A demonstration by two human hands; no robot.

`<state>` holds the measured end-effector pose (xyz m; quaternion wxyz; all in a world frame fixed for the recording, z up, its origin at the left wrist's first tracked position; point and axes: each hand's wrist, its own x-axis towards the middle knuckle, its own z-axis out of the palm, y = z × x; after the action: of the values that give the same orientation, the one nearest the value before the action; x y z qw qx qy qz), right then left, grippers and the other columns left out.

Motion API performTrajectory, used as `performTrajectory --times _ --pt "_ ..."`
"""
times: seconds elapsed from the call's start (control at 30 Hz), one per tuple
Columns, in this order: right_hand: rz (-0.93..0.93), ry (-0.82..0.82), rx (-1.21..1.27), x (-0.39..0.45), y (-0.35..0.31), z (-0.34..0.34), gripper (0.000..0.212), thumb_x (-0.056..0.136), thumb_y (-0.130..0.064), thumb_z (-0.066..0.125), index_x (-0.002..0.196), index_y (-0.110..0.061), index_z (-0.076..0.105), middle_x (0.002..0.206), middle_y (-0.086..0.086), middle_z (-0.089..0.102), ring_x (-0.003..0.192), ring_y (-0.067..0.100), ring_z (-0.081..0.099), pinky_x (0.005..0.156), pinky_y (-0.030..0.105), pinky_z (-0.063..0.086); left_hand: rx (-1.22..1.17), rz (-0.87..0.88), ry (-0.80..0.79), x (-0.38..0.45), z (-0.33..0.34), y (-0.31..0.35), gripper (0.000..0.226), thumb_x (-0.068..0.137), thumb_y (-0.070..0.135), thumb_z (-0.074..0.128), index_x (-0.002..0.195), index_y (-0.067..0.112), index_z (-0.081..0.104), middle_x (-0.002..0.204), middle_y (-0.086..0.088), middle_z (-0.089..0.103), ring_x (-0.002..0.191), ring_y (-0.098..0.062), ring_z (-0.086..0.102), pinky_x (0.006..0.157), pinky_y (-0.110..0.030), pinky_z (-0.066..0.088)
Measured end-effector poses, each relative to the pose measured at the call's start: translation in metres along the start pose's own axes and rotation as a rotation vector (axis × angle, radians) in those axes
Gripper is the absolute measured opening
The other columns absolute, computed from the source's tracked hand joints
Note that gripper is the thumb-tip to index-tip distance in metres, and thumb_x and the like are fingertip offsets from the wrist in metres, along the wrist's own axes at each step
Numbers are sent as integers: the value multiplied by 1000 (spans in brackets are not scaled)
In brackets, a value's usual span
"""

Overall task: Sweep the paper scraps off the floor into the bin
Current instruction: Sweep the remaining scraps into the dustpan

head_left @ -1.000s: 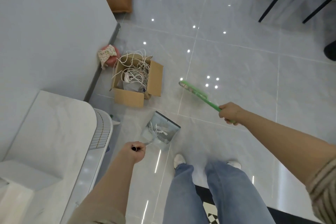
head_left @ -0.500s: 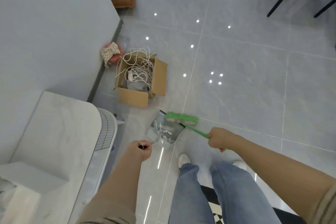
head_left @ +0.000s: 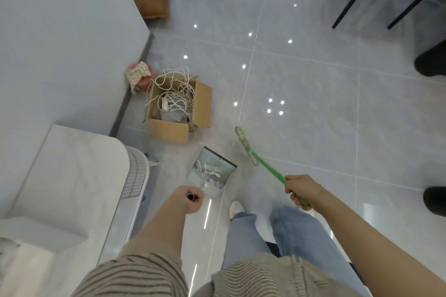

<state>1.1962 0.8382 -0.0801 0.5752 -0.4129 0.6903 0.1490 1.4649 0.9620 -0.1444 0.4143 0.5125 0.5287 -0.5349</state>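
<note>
- Left hand (head_left: 187, 199), bottom centre — fisted around the dustpan (head_left: 212, 171) handle, pan on the floor (head_left: 313, 94) just above it.
- White scraps (head_left: 208, 171) lying inside the pan.
- Right hand (head_left: 301, 190), right of centre — closed on the green broom (head_left: 255, 154) handle; head just right of the pan, apart from it.
- Cardboard box (head_left: 179, 108) of white cords above the pan, beside the wall.
</note>
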Motion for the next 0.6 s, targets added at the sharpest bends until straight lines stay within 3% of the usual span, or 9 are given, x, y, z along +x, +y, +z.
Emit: performTrajectory --times 0.07,0.13,0.23,0.33,0.6 --pt "17 17 80 -4 9 4 45 87 4 47 130 -6 53 55 8 39 40 15 34 39 14 24 94 -47 -26 3 -8 -4 24 82 -9 31 68 7 41 35 -7 38 20 -14 36 27 -12 33" --pt "76 44 184 -9 18 2 23 86 1 49 108 -3 57 55 9 42 38 15 37 38 13 26 126 -41 -76 3 -10 -11 23 78 -10 32 65 8 39 34 -7 35 19 -14 35 25 -11 30" --pt "120 34 373 -22 32 -9 2 87 -2 53 86 -4 53 57 7 46 30 8 41 33 12 28 83 -35 -152 6 -12 -25 32 92 -1 34 62 11 33 31 -7 32 18 -14 33 24 -11 25" --pt "130 3 542 -35 50 -16 15 89 -4 55 75 -8 51 55 3 45 24 3 38 29 11 26 127 -75 -214 9 -17 -44 30 97 6 41 67 10 36 34 -6 34 18 -15 33 23 -11 26" --pt "156 -40 735 -56 98 -16 17 90 -1 50 75 -7 49 46 1 45 24 3 39 28 8 22 303 -69 -289 -11 -20 -89 25 100 8 40 75 4 42 39 -7 39 19 -11 33 21 -12 28"
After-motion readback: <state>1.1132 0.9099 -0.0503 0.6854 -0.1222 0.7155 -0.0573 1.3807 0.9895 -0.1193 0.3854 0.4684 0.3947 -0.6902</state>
